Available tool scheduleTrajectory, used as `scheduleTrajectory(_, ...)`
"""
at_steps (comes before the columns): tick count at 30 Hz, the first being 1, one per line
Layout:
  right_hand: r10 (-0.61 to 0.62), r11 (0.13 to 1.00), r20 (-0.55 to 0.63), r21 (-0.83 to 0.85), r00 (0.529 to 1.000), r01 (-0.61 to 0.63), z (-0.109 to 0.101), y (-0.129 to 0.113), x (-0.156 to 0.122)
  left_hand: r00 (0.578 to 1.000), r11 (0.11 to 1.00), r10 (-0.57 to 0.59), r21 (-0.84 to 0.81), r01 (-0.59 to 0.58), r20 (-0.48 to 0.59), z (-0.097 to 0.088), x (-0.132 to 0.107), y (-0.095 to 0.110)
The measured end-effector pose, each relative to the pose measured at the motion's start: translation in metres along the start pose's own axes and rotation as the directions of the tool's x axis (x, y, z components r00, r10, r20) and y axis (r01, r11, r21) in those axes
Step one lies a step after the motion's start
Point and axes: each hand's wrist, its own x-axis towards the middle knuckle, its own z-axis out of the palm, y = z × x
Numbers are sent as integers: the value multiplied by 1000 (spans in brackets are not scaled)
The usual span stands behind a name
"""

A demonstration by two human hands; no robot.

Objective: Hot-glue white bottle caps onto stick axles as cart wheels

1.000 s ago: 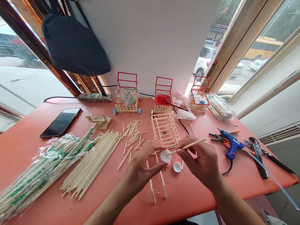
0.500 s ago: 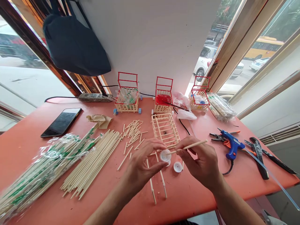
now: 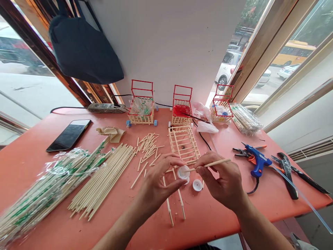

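Between thumb and fingers, my left hand [image 3: 162,176] grips a small white plastic cap [image 3: 183,172], its round face turned toward me. My right hand [image 3: 221,178] pinches a thin wooden stick [image 3: 214,163], whose left end meets the cap's middle. Whether the stick goes into the cap I cannot tell. Another white cap [image 3: 197,185] lies on the table between my hands. Just beyond them is a lattice frame [image 3: 184,144] of wooden sticks, and two long sticks [image 3: 180,204] extend from under my hands toward me.
Loose long sticks [image 3: 104,182], bagged sticks [image 3: 44,194] and short cut pieces [image 3: 148,147] lie left. A blue glue gun [image 3: 257,158] and pliers [image 3: 286,173] are on the right. Small stick carts [image 3: 142,118] with red handles stand at the back, near a phone [image 3: 69,135].
Hardly anything differs. Both hands keep their hold on the cap and stick, and the stick's free right end has dipped slightly.
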Motion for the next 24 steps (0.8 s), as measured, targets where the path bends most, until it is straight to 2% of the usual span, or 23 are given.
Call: scheduleTrajectory(24, -10, 1000, -15, 0, 1000, 10, -1, -1, -2, 1000, 998, -25, -54, 24, -16, 1, 0, -3)
